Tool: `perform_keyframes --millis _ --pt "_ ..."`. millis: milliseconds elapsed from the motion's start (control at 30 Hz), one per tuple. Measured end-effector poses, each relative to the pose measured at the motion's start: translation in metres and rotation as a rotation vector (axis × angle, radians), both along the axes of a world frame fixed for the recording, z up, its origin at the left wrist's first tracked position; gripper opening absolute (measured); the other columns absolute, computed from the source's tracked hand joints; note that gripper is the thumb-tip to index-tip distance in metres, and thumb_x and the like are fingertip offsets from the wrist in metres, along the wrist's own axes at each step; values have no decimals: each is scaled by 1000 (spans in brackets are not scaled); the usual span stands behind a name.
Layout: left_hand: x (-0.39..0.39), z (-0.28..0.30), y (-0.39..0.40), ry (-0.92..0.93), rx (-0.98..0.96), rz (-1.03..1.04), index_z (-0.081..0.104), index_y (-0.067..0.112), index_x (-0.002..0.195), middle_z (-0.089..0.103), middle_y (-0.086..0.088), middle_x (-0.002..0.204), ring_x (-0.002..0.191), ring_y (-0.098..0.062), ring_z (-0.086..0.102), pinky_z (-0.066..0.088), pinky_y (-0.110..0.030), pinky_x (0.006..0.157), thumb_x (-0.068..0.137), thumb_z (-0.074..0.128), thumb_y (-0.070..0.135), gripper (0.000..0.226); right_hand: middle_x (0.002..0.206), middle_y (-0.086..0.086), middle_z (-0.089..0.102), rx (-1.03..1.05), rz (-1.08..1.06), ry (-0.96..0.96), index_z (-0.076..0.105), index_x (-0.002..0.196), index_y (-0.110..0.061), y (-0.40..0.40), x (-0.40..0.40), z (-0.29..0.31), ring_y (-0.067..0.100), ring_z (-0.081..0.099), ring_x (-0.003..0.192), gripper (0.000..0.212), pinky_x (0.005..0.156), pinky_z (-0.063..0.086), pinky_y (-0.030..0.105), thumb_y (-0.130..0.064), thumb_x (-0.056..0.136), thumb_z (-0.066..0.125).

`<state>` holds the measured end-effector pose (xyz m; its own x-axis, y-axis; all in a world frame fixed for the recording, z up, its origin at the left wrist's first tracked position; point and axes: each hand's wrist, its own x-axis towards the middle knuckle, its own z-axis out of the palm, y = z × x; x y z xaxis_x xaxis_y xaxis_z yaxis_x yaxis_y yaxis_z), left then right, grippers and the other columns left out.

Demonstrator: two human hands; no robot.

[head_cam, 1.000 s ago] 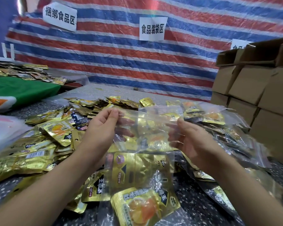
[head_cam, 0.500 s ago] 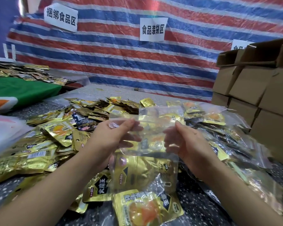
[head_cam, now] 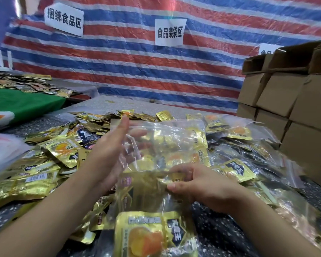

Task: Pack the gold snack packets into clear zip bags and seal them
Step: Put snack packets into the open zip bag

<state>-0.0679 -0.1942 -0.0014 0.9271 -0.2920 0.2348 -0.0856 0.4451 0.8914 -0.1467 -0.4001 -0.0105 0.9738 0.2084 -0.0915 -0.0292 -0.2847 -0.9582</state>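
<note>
1. The clear zip bag is held up above the dark speckled table, between the two hands and over the heap of gold snack packets; judging by its crumpled, see-through film, it is very light, limp and slick, and will fold on itself unless held by its edges.
2. The left hand has its fingers stretched out straight and appears to reach inside the bag's mouth, spreading the film rather than gripping it; the stiffer zip rim seems the best place to take hold.
3. The right hand has its fingers curled, pinching the bag's lower edge, possibly with a packet beneath it; which exactly, I cannot tell through the film.
4. The packets look like thin foil pouches: light, smooth, crinkly and prone to sliding off each other; best taken flat by an edge; the nearest packet lies at the table's front edge.
5. Writing: the white sign on the striped tarpaulin reads 食品装袋区; the left sign reads 捆绑食品区; packet print is too blurred to read surely; cardboard boxes bear no legible text.
</note>
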Motion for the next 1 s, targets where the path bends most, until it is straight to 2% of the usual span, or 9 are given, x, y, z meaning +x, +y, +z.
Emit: perform_keyframes --millis 67,267,367,433,467,533,633,800,1000 --pt "2 1 3 45 -21 92 63 16 112 73 -7 108 87 -25 73 57 -30 56 75 53 66 64 107 33 67 111 -94 -17 63 116 6 -2 1 5 33 65 89 29 80 54 45 -3 89 65" --pt "8 -1 3 11 41 340 57 13 117 65 -11 115 91 -24 72 56 -34 69 99 38 56 51 69 6 69 612 -526 -166 60 92 -1 -40 37 53 11 66 53 11 47 55 23 -7 98 53" --pt "8 -4 0 8 106 348 56 14 116 63 -9 117 95 -26 69 57 -35 70 99 39 53 45 89 12 75 899 -641 -205 61 107 0 -65 62 70 18 74 75 20 64 60 25 -18 100 55" --pt "9 -6 -1 16 131 327 57 16 114 64 -6 115 92 -26 71 57 -31 64 99 41 52 43 124 19 63 743 -732 -135 53 130 0 -76 74 66 28 68 107 37 91 56 32 -19 99 59" --pt "9 -7 -1 14 142 319 58 17 113 64 -5 114 89 -26 72 56 -28 59 99 42 52 40 127 22 58 585 -773 -86 49 134 0 -79 78 61 30 64 110 40 93 55 34 -17 99 58" --pt "10 -9 -2 1 174 315 59 19 109 65 -3 110 80 -20 73 54 -23 52 100 43 49 35 110 23 61 343 -807 -24 49 128 3 -83 83 51 29 67 96 34 75 59 30 -15 100 56" --pt "10 -11 -4 -4 199 314 59 22 104 67 -3 106 68 -14 71 52 -21 49 101 45 44 27 87 19 66 256 -806 24 53 108 4 -81 83 45 21 71 67 20 48 57 23 -15 102 53" --pt "10 -13 -6 -8 262 299 61 20 100 69 -3 98 58 -11 68 49 -20 45 101 48 37 21 59 15 68 419 -713 145 59 91 5 -77 78 44 17 68 48 35 40 53 21 -23 105 46" --pt "8 -16 -9 -4 309 262 62 18 102 69 -5 97 55 -10 65 48 -21 45 102 49 29 18 91 28 72 822 -619 112 59 108 10 -65 89 44 33 74 73 34 57 61 31 -17 107 38"
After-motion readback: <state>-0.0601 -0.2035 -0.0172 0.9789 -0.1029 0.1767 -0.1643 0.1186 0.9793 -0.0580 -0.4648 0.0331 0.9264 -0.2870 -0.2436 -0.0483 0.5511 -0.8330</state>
